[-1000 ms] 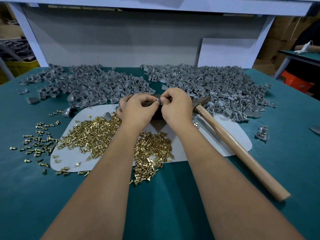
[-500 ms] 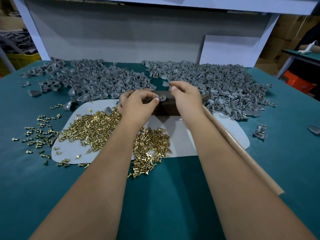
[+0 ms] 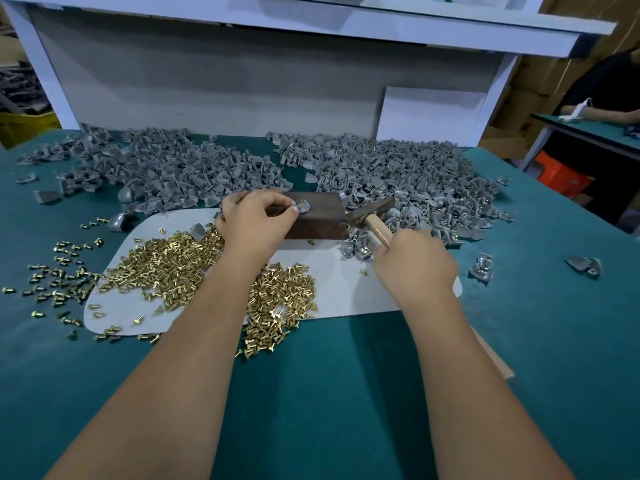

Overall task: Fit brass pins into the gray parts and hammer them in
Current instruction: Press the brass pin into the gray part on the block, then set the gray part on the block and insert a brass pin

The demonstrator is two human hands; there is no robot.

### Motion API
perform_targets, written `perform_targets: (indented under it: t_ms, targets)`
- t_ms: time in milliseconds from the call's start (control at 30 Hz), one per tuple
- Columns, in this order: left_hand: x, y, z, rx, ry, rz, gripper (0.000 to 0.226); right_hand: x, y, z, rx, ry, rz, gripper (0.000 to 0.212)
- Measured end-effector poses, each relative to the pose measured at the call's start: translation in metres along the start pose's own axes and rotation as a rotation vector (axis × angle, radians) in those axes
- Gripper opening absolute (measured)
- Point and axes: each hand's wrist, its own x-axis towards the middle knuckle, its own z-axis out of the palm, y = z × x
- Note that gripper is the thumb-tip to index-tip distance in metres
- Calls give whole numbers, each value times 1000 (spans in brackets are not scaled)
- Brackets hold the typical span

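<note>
On block [image 3: 322, 216], one gray part [image 3: 302, 206].

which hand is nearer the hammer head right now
Right. The right hand grips the wooden handle just below the hammer head. The left hand is across the dark block, holding a gray part on top of it.

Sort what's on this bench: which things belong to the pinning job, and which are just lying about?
In use: left hand, gray part, brass pin, dark block, right hand, hammer, brass pin heap, gray part piles.

Lying about: white mat, white board.
</note>
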Motion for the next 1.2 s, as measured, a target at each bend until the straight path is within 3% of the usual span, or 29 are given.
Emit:
perform_targets:
  t_ms: [167,267,367,433,567,667,800,933,1067,1200]
  targets:
    - [3,-2,3,-13,4,-11,2,0,-5,0,52,68,7,16]
    - [4,-1,3,-1,-4,-13,5,0,-10,-10,76,224,-1,25]
    - [4,0,3,23,-16,-20,6,-6,-16,-18,177,358,-126,20]
    - [4,0,2,23,-23,-30,3,-11,-22,-20,204,345,-216,12]
    - [3,0,2,11,-15,-24,3,-18,-35,-20,180,320,-278,46]
    - [2,0,4,-12,-3,-36,13,-23,-38,-23,145,386,-286,57]
    - [2,1,3,-11,-5,-66,18,-23,-40,-20,40,269,-302,63]
    - [4,1,5,0,12,-70,17,-28,-43,-22,128,400,-286,66]
    - [2,1,5,-10,13,-91,25,-26,-47,-18,45,251,-287,65]
    - [3,-1,9,-20,49,-74,14,-28,-48,-20,129,399,-249,68]
